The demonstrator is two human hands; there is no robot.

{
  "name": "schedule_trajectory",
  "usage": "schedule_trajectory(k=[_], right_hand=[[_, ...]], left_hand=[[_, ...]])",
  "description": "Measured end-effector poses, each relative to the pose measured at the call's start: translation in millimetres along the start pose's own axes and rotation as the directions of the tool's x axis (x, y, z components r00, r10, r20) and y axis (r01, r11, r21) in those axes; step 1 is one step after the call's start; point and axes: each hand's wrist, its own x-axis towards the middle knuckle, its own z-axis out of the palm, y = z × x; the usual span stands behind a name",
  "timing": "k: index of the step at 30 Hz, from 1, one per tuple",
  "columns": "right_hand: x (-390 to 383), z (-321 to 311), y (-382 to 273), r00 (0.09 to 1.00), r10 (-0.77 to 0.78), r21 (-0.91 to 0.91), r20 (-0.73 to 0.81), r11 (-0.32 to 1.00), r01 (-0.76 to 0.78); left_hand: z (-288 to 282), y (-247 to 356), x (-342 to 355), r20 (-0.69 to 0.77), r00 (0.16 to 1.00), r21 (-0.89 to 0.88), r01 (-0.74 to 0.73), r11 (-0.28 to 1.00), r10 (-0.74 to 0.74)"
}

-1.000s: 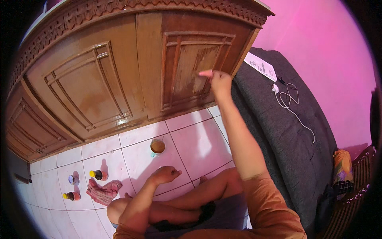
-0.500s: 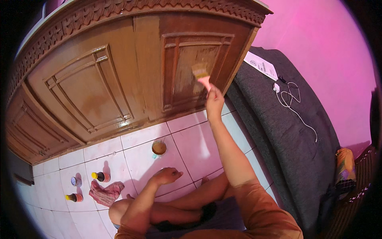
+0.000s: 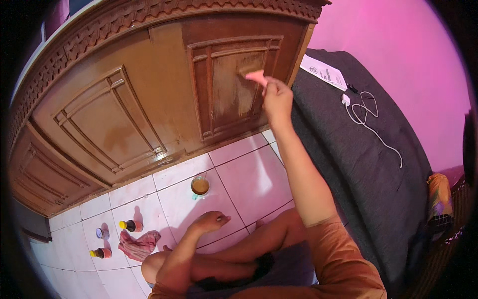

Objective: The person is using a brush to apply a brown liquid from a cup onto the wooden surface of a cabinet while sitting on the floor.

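Observation:
My right hand [image 3: 278, 102] grips a paintbrush by its pink handle [image 3: 256, 76], its bristles against the streaked inner panel [image 3: 226, 99] of the right door of a carved wooden cabinet [image 3: 92, 92]. The panel's wood looks paler and patchy inside its darker moulding. Below, my left hand [image 3: 211, 222] hangs beside my bent leg with fingers curled; what it holds, if anything, I cannot make out. A glass cup [image 3: 200, 186] of brown liquid stands on the tiles just above it.
Two yellow-capped bottles [image 3: 130, 225] [image 3: 101, 253], a small round container [image 3: 99, 232] and a crumpled pink cloth [image 3: 137, 244] lie at left. Along the right runs a dark grey cushioned surface [image 3: 358, 189] bearing a printed white sheet [image 3: 323, 74] and a white cable [image 3: 373, 139], beside an orange bundle [image 3: 438, 197].
My right hand and brush moved down a little, then back up, the brush changing angle over the panel. My left hand stays nearly still. The view has shifted slightly.

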Motion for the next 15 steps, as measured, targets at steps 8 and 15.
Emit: schedule_trajectory(k=[8,15], right_hand=[[-25.6,-1.7,78.0,0.999,-0.010,0.029,-0.034,1.000,0.011],[-107.2,4.5,134.8,0.984,0.164,-0.169,-0.076,0.970,-0.175]], left_hand=[[-2.1,61.5,-32.1,0.075,0.997,-0.133,-0.024,0.991,0.034],[-13.9,126.5,-135.2,0.161,0.616,-0.527,-0.607,0.595,0.771]])
